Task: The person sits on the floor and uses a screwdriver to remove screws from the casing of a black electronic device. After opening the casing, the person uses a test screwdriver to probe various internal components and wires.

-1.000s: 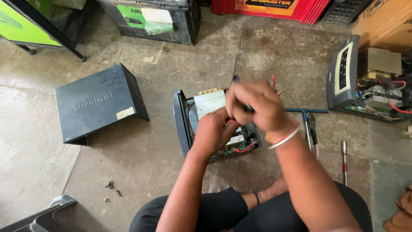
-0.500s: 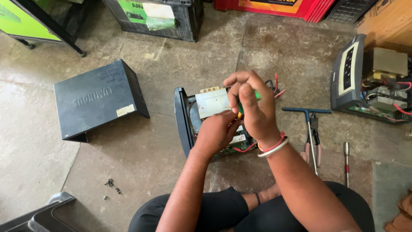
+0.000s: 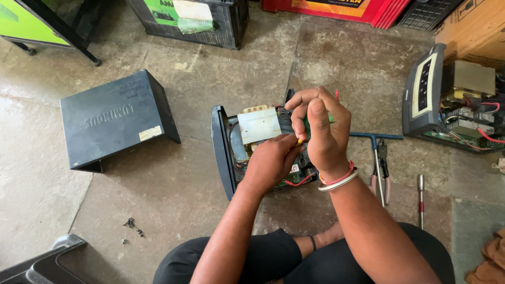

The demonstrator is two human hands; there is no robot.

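Observation:
An opened electronic unit (image 3: 226,152) lies on the floor in front of me, its transformer (image 3: 258,124), wires and circuit board exposed. My right hand (image 3: 321,131) is closed around the green handle of a screwdriver (image 3: 305,126), held upright over the unit. My left hand (image 3: 271,160) rests inside the unit with its fingers pinched at the screwdriver's lower end. What lies under both hands is hidden.
The unit's removed dark cover (image 3: 113,121) lies to the left. A blue T-handle tool (image 3: 376,139), pliers (image 3: 383,168) and another driver (image 3: 421,192) lie to the right. A second opened unit (image 3: 450,100) sits at far right. Loose screws (image 3: 131,225) lie lower left. Batteries stand along the top.
My right hand has shifted right and turned, so the green screwdriver handle now shows between its fingers. My left hand stays in the unit.

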